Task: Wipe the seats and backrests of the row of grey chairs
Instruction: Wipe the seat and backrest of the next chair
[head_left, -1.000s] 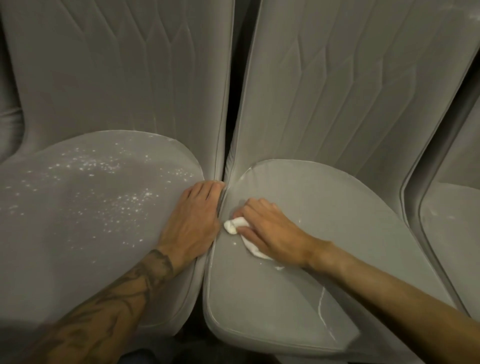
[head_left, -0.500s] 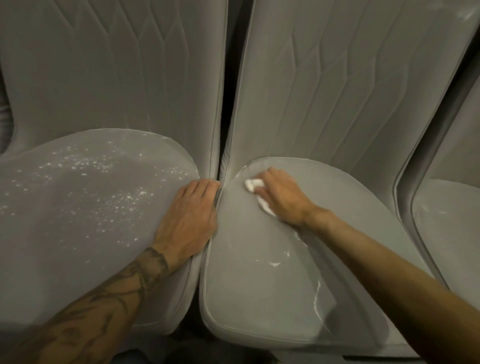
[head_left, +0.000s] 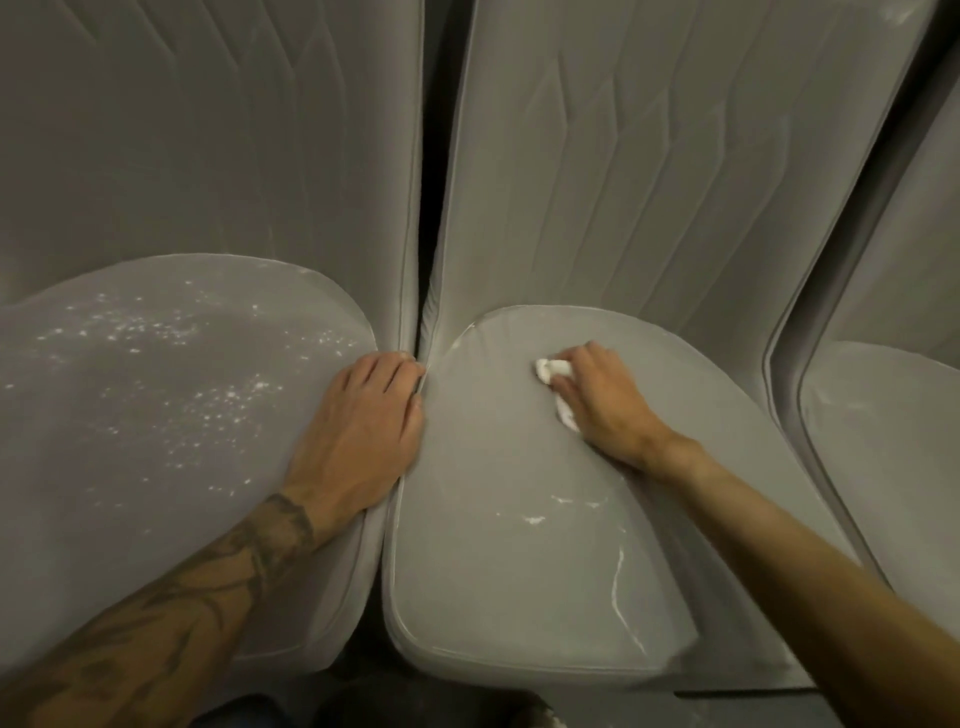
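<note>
Right hand (head_left: 608, 405): fingers curled over a white cloth (head_left: 553, 370), pressing it down on the middle seat (head_left: 493, 545); the forearm reaches in from the lower right.
Cloth: crumpled, on the rear part of the middle seat, close to the backrest seam; one end shows past the fingertips, another bit shows under the palm.
Left hand (head_left: 358, 436): flat, fingers extended and close together, holding nothing; it rests on the right edge of the left seat (head_left: 130, 441), fingertips at the gap (head_left: 427, 218) between the two chairs.
Left forearm: tattooed, lying across the left seat's front right corner.
Left seat: scattered with white specks (head_left: 208, 400), thickest across the middle.
Middle seat: mostly plain grey; thin white streaks (head_left: 618, 577) run near the front right, with a few small marks just behind them.
Left backrest (head_left: 208, 130): grey, quilted with stitched lines.
Middle backrest (head_left: 649, 156): grey, same stitching, upright behind the cloth.
Right seat (head_left: 883, 441): partly in view at the right edge, faint pale marks on it.
</note>
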